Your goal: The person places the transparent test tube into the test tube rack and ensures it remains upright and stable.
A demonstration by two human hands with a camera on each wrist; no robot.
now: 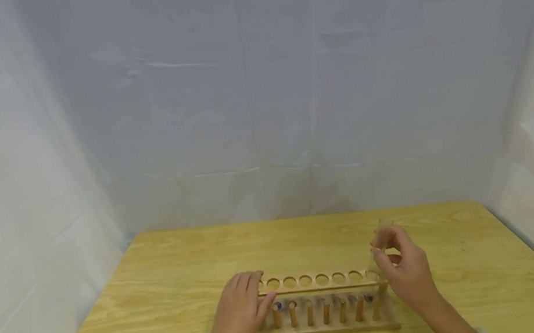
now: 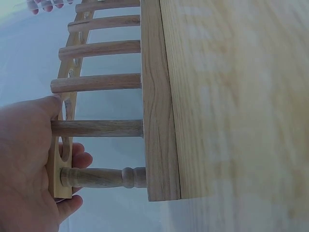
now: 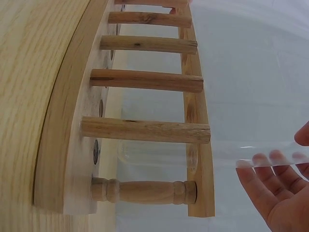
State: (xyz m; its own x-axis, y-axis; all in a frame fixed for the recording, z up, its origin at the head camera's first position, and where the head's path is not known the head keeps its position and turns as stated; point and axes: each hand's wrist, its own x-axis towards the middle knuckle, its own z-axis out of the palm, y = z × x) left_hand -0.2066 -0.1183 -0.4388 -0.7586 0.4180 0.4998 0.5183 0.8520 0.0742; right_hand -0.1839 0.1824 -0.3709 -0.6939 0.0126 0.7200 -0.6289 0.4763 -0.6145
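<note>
A wooden test tube rack (image 1: 334,329) stands on the table, with a row of round holes in its top rail and upright pegs along its base. My left hand (image 1: 235,313) grips the left end of that rail, thumb in front and fingers behind, as the left wrist view shows. At the other end, my right hand (image 1: 410,269) holds a clear test tube (image 3: 224,151) between thumb and fingers. The tube passes through the rightmost hole. Its rounded lower end hangs between rail and base, apart from the base in the right wrist view.
The rack rests near the front of a yellow wood-grain table (image 1: 197,255). Pale sheeting (image 1: 256,103) hangs behind the table and along both sides. Dark round recesses (image 3: 96,151) show in the rack's base.
</note>
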